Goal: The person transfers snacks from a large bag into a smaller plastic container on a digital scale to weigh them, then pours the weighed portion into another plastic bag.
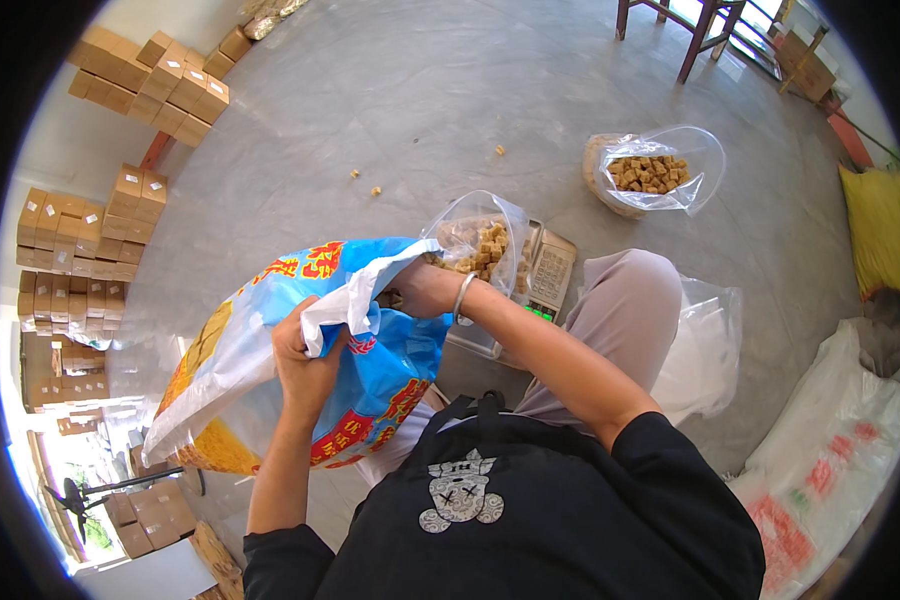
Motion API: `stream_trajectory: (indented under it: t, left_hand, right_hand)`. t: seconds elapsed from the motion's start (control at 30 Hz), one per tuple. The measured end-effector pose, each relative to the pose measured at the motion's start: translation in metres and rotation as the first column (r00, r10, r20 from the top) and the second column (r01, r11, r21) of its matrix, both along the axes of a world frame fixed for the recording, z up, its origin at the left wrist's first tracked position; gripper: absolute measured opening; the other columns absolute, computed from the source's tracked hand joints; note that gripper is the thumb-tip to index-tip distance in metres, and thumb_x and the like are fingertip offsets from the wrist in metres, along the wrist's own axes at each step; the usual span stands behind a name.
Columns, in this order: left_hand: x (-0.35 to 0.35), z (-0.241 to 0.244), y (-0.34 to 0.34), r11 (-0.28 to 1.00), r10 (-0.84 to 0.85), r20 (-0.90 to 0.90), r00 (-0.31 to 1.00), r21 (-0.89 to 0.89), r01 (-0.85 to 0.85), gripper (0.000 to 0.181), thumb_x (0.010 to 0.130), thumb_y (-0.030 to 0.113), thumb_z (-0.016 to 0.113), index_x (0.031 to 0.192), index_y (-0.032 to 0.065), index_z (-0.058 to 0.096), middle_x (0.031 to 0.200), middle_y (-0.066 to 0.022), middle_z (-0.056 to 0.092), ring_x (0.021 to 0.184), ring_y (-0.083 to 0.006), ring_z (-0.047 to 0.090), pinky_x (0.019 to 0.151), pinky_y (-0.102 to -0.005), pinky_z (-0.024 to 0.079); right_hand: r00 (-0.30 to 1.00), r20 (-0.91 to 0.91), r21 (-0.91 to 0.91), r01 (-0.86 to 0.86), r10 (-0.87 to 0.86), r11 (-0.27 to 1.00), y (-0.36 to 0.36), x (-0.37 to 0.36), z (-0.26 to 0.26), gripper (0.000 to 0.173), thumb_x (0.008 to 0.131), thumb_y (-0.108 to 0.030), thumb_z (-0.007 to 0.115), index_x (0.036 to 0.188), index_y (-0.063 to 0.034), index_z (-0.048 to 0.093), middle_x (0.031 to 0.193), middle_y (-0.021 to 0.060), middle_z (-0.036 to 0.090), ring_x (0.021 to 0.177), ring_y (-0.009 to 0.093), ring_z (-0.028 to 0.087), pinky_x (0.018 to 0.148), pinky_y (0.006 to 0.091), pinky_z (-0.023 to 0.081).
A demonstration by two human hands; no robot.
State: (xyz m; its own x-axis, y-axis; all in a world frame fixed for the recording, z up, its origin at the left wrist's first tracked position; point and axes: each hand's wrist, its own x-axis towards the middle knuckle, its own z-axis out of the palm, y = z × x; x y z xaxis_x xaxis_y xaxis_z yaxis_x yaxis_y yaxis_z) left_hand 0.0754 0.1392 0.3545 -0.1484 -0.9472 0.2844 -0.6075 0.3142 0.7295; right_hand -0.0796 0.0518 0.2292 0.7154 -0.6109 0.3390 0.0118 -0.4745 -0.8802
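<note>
My left hand [306,341] grips the folded white rim of a large printed woven sack [270,397], blue and white with red and yellow print. The sack lies tilted across my lap with its mouth facing right. My right hand [422,287] reaches into that mouth; its fingers are hidden, so I cannot see whether they hold anything. Just beyond it, a clear plastic bag [511,217] partly filled with brown cubes [491,244] stands on a digital scale [553,262]. The scale's green display is lit.
A second clear bag [596,176] of brown cubes stands further off on the concrete floor [390,97]. Loose cubes [376,191] lie there too. Empty plastic bags [701,352] rest beside my knee, a white sack [817,457] at right. Stacked cardboard boxes [169,86] line the left wall.
</note>
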Motion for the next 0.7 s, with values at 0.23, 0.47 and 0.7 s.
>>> stream_trajectory:
  t: [0.23, 0.47, 0.7]
  left_hand:
    - [0.000, 0.002, -0.002, 0.998, -0.027, 0.023, 0.999, -0.056, 0.028, 0.023, 0.062, -0.008, 0.071, 0.083, -0.0005, 0.066, 0.080, -0.0106, 0.063, 0.072, -0.0193, 0.061, 0.066, -0.0279, 0.045]
    - [-0.002, 0.003, -0.005, 0.997, -0.024, 0.004, 1.000, -0.070, 0.024, 0.024, 0.062, -0.007, 0.071, 0.084, 0.0001, 0.066, 0.079, -0.0110, 0.063, 0.071, -0.0188, 0.061, 0.065, -0.0275, 0.045]
    - [-0.004, 0.004, -0.005, 1.000, 0.008, -0.090, 0.996, -0.017, -0.010, 0.024, 0.063, -0.007, 0.070, 0.085, -0.0004, 0.066, 0.082, -0.0098, 0.064, 0.073, -0.0172, 0.061, 0.066, -0.0274, 0.045]
  right_hand:
    - [0.967, -0.245, 0.012, -0.076, 0.076, 0.997, 0.000, 0.004, 0.009, 0.040, 0.075, -0.014, 0.064, 0.115, -0.0099, 0.059, 0.110, 0.0125, 0.062, 0.096, 0.023, 0.060, 0.082, 0.0298, 0.047]
    - [0.982, -0.167, -0.091, 0.077, -0.091, 0.993, -0.016, -0.024, -0.021, 0.039, 0.067, -0.021, 0.071, 0.103, -0.0065, 0.061, 0.097, 0.0113, 0.064, 0.088, 0.025, 0.061, 0.078, 0.0330, 0.049]
    - [0.936, -0.241, -0.059, 0.251, -0.258, 0.966, -0.016, -0.051, -0.023, 0.024, 0.075, -0.011, 0.063, 0.098, -0.0059, 0.066, 0.093, 0.0141, 0.066, 0.084, 0.028, 0.063, 0.079, 0.0341, 0.049]
